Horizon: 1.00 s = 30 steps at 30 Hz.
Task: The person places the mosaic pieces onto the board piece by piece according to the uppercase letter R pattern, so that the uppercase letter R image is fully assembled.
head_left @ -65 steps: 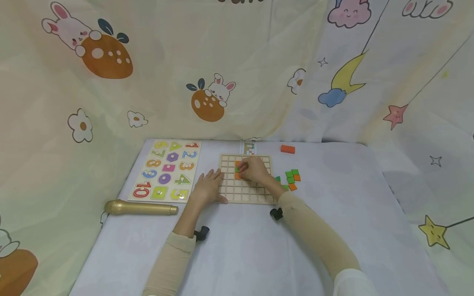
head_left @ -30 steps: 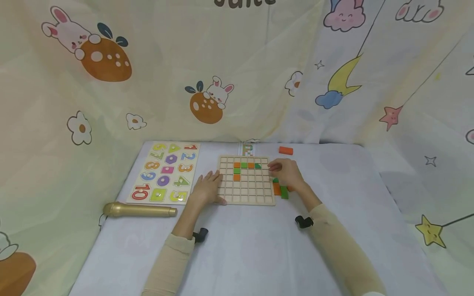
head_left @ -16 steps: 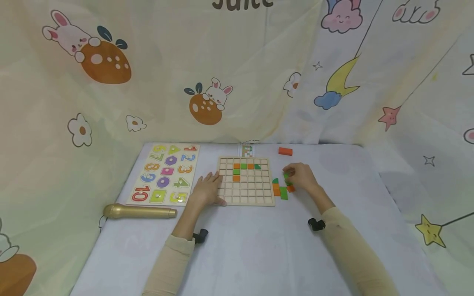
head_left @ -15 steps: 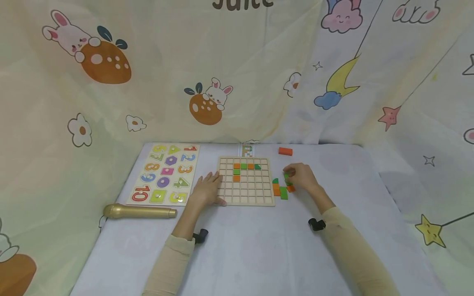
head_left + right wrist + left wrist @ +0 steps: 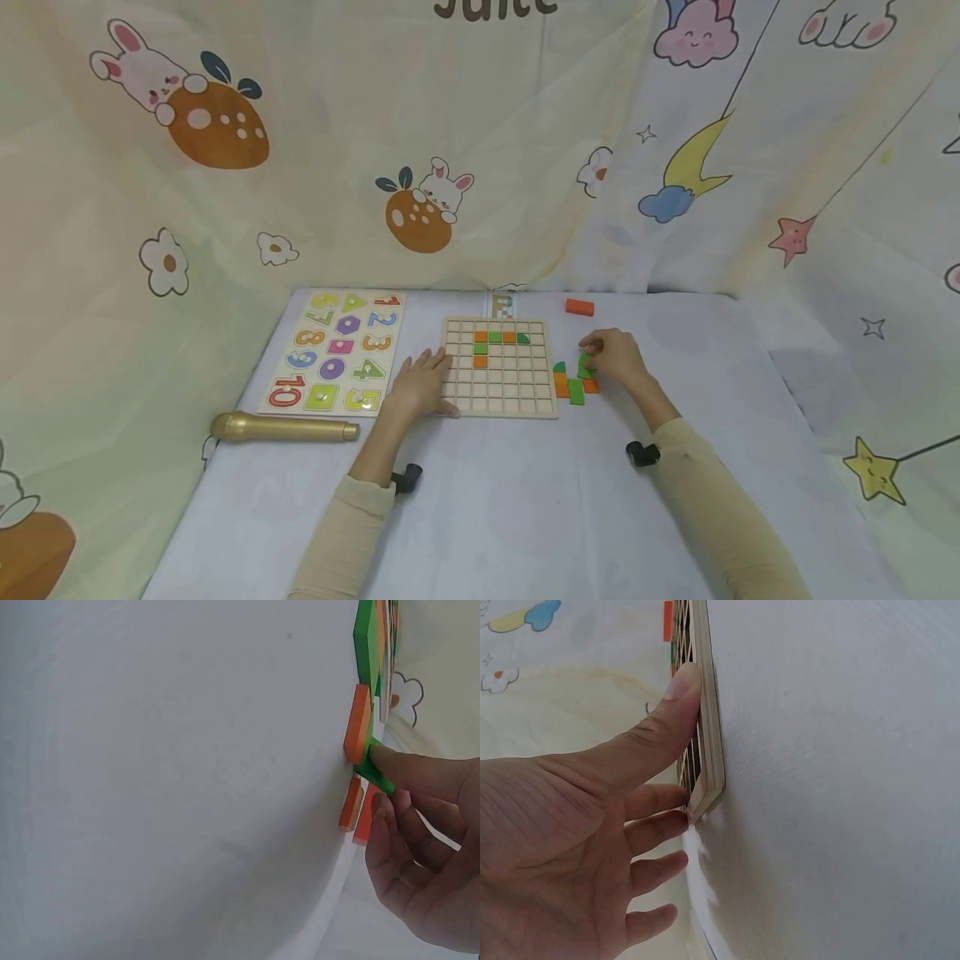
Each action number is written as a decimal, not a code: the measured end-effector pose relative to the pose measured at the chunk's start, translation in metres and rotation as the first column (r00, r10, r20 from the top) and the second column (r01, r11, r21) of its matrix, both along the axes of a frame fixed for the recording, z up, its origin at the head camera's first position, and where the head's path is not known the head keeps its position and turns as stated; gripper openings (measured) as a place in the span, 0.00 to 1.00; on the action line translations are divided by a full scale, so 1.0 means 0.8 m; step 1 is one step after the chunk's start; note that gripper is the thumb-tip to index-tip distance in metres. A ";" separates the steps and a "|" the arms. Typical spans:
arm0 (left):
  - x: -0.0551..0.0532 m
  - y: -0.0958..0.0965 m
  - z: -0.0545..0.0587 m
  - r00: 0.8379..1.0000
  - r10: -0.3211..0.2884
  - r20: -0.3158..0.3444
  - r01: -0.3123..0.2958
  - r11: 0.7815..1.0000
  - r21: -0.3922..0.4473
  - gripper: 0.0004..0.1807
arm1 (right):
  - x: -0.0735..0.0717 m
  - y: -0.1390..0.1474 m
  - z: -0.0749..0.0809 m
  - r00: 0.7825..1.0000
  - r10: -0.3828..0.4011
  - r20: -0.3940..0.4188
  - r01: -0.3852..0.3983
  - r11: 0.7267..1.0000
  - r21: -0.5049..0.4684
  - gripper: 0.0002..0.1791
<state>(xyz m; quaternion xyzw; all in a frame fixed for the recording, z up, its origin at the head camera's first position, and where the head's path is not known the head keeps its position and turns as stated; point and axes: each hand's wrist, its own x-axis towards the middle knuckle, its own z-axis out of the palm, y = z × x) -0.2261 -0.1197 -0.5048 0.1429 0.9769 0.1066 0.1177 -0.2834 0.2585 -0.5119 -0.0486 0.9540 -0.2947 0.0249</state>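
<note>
A pale wooden grid board [image 5: 517, 383] lies mid-table with several orange and green tiles [image 5: 481, 349] in its cells. My left hand [image 5: 417, 385] rests at the board's left edge, fingers straight; in the left wrist view the thumb [image 5: 656, 735] lies on the board's rim. Right of the board, my right hand [image 5: 615, 357] is over a loose cluster of tiles. In the right wrist view its thumb and fingertips pinch a tilted green tile [image 5: 380, 777], beside an orange tile [image 5: 358, 724]. Parts of the cluster are hidden by this hand.
A number-and-shape puzzle board [image 5: 352, 354] lies at the left, with a gold toy microphone [image 5: 285, 427] in front of it. Behind the grid are a small pattern card [image 5: 503, 305] and a red-orange block [image 5: 580, 307]. Loose tiles [image 5: 576, 392] lie against the grid's right side.
My right hand has moved from over the grid to the tiles at its right, uncovering a row of tiles ending in a green rounded piece. My left hand has stayed put.
</note>
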 end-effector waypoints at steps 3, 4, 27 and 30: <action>0.000 0.000 0.000 1.000 0.000 0.000 0.000 1.000 -0.005 0.64 | 0.001 -0.001 0.004 1.000 -0.001 0.017 0.002 1.000 -0.017 0.17; 0.000 0.001 0.001 1.000 0.002 0.001 -0.002 1.000 -0.003 0.64 | 0.001 -0.001 0.006 1.000 0.002 0.020 -0.001 1.000 -0.030 0.17; 0.000 0.001 0.003 1.000 -0.002 0.001 0.002 1.000 -0.002 0.63 | -0.017 -0.070 0.017 0.996 0.088 0.002 -0.085 0.965 -0.248 0.19; 0.000 0.001 0.004 1.000 -0.012 0.000 0.012 1.000 -0.016 0.63 | -0.017 -0.080 0.016 0.993 0.118 -0.011 -0.116 0.951 -0.285 0.19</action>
